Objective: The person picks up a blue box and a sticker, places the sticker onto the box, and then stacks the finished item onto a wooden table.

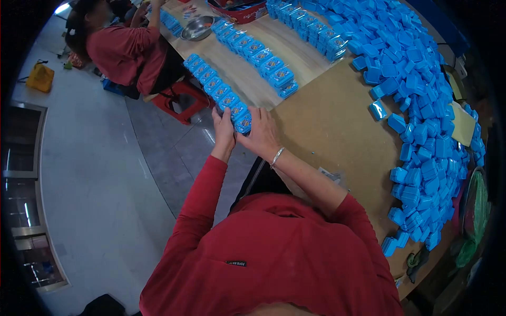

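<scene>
A long row of small blue boxes with printed lids [212,85] runs along the table's left edge toward me. At its near end, my left hand [224,130] and my right hand [262,132] press from both sides on the last blue box [243,124]. My left thumb lies along the row's side, and my right fingers curl round the far side, partly hidden. A bracelet circles my right wrist. To the right of this row stands a second row of stacked printed boxes [257,55].
A third block of boxes [314,30] stands farther back. Loose blue boxes [421,142] heap along the right side. A metal bowl [197,28] and a red tub [243,13] sit at the far end. Left, a person in red [122,55] sits by a red stool [182,102].
</scene>
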Demonstrator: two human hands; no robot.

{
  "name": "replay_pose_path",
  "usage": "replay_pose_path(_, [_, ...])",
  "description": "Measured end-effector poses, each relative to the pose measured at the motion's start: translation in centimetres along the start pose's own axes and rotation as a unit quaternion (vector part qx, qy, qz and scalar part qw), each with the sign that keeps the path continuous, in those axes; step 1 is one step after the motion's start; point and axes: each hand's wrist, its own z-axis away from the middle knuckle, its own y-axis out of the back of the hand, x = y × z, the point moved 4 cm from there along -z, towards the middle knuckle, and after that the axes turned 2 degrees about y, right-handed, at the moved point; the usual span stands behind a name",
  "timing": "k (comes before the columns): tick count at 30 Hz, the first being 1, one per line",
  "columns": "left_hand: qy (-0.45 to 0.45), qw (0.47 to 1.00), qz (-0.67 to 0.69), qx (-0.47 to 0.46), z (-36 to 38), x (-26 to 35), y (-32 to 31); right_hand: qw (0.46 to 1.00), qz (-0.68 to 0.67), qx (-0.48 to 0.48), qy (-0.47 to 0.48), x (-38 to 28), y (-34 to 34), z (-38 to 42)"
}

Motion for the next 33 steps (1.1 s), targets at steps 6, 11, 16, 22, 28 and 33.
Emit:
replay_pose_path(6, [0.015,0.999,-0.026,0.027,-0.1,0.0,0.1,1.0,0.0,-0.002,-0.001,-0.1,0.0,0.1])
replay_pose_path(11, [-0.04,0.986,-0.123,0.104,1.8,0.9,-0.5,1.0,-0.003,-0.015,-0.004,0.1,0.5,0.2])
replay_pose_path(16, [-0.077,0.992,-0.056,0.084,2.9,0.3,-2.0,1.0,-0.004,-0.03,-0.009,0.3,1.9,0.0])
replay_pose_path(22, [-0.002,0.995,0.103,-0.015,1.4,-1.7,-0.3,1.0,-0.019,-0.023,0.01,0.2,1.0,0.0])
replay_pose_path(28, [0.026,0.997,0.066,0.007,1.6,-1.5,0.2,1.0,-0.009,-0.019,0.004,-0.1,1.0,-0.1])
replay_pose_path(33, [0.051,0.996,0.059,0.035,3.6,-0.2,-1.0,1.0,-0.006,0.0,0.009,0.1,0.4,0.0])
